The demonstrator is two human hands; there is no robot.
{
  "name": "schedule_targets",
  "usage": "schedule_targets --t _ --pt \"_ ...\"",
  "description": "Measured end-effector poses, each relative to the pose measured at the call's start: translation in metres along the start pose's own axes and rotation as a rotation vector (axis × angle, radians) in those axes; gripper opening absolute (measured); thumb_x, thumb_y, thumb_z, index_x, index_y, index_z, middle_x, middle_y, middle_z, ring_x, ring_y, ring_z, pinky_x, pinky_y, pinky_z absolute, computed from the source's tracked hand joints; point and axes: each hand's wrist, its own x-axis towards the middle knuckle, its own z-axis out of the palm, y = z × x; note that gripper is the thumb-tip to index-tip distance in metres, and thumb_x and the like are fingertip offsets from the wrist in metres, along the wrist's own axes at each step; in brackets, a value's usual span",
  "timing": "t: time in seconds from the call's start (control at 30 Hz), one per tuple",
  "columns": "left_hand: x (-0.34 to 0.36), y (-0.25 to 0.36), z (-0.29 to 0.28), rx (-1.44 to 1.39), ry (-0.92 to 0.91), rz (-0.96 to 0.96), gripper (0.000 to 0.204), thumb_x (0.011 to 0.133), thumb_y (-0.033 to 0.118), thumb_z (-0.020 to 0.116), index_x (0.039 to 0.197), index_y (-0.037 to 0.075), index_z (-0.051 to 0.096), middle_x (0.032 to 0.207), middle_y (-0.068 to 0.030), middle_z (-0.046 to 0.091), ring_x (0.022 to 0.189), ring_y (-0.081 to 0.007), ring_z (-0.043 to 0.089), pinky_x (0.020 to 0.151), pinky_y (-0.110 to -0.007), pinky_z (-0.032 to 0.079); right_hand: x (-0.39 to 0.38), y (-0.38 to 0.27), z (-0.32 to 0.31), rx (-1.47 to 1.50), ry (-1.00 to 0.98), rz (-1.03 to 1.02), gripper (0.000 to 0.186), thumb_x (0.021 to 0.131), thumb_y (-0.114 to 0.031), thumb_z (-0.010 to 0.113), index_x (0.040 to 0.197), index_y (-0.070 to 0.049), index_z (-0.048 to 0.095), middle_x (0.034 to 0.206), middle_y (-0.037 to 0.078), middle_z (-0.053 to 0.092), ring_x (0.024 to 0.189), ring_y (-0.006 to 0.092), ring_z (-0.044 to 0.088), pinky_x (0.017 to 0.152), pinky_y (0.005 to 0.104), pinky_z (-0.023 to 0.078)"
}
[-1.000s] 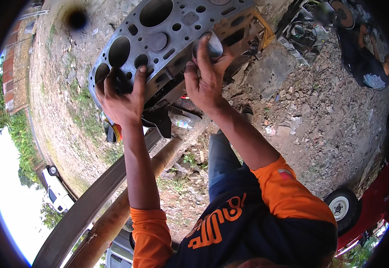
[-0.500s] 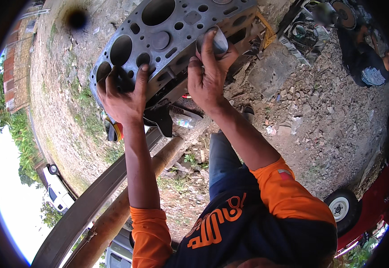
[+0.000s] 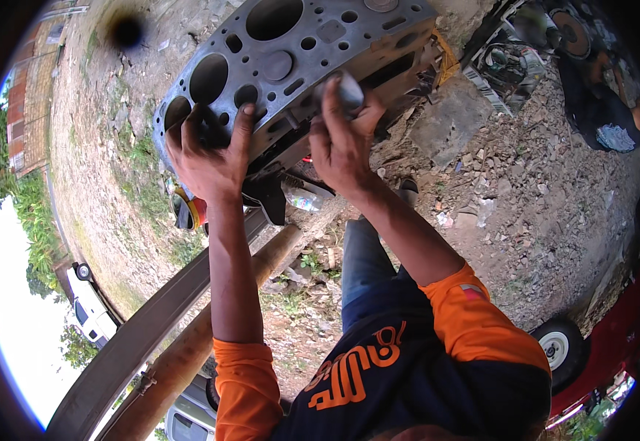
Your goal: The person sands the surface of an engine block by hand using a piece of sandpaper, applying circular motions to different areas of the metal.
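A large grey engine block (image 3: 261,81), tilted, has several round bores and small holes in its flat face. My left hand (image 3: 213,165) grips its near left end, fingers bent around the bore there and thumb spread on the face. A dark patch between thumb and fingers is too shadowed to make out. Beside the block's near side, my right hand (image 3: 346,140) pinches a rounded, smooth grey metal cap (image 3: 351,92), slightly blurred. The fingertips of both hands are blackened.
A metal beam (image 3: 151,316) and a rusty pipe (image 3: 180,360) slant at lower left. A plastic bottle (image 3: 303,198) lies below the block. Engine parts (image 3: 507,70) and a person in dark clothes (image 3: 599,110) are at upper right. A red vehicle's wheel (image 3: 557,349) is at lower right.
The block and my left hand on it appear slightly further right. My right hand has lowered a little with the metal cap, drawing it away from the block's edge.
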Motion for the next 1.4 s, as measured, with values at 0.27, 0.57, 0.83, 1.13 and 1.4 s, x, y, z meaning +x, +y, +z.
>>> schedule_targets --t 0.27,0.57,0.83,1.13,1.4 --pt "-0.001 0.0 0.002 -0.019 0.019 0.02 0.074 0.07 0.065 0.09 0.113 0.006 0.078 0.124 -0.0165 0.066 0.121 -0.0369 0.064 0.1 -0.049 0.052 -0.01 0.005 -0.002 -0.09 -0.073 -0.17 0.083 0.082 -0.008 0.074 0.161 -0.018 0.049 0.129 0.021 0.04 0.105 0.0346 0.043 0.09 0.0467 0.04" --pt "0.0 -0.002 0.004 0.023 0.049 0.049 0.078 0.069 0.068 0.088 0.115 0.005 0.078 0.119 -0.0186 0.066 0.117 -0.0378 0.064 0.098 -0.049 0.053 -0.008 0.007 -0.006 -0.127 -0.1 -0.187 0.085 0.074 -0.013 0.079 0.156 -0.025 0.056 0.127 0.016 0.044 0.103 0.0319 0.047 0.085 0.0481 0.038" --pt "-0.001 -0.002 0.004 0.057 0.068 0.071 0.079 0.069 0.067 0.089 0.115 0.005 0.077 0.114 -0.0188 0.066 0.11 -0.0383 0.066 0.092 -0.049 0.054 -0.019 0.006 -0.004 -0.194 -0.234 -0.205 0.079 0.081 -0.009 0.073 0.157 -0.018 0.054 0.137 0.023 0.037 0.11 0.0357 0.041 0.095 0.0477 0.038" --pt "-0.001 -0.002 0.005 0.051 0.061 0.083 0.081 0.069 0.069 0.088 0.115 0.004 0.077 0.114 -0.0197 0.065 0.111 -0.0391 0.065 0.093 -0.05 0.054 -0.018 0.01 0.017 -0.07 -0.008 -0.158 0.082 0.078 -0.01 0.075 0.157 -0.023 0.054 0.132 0.017 0.039 0.107 0.0331 0.041 0.092 0.0469 0.035" --pt "-0.001 0.001 0.002 0.038 0.024 0.033 0.082 0.069 0.07 0.088 0.116 0.004 0.077 0.117 -0.0196 0.065 0.113 -0.0387 0.065 0.095 -0.051 0.054 -0.016 0.0 0.003 -0.186 -0.109 -0.177 0.076 0.083 -0.004 0.07 0.156 -0.013 0.055 0.137 0.023 0.034 0.112 0.0345 0.041 0.092 0.0426 0.042"
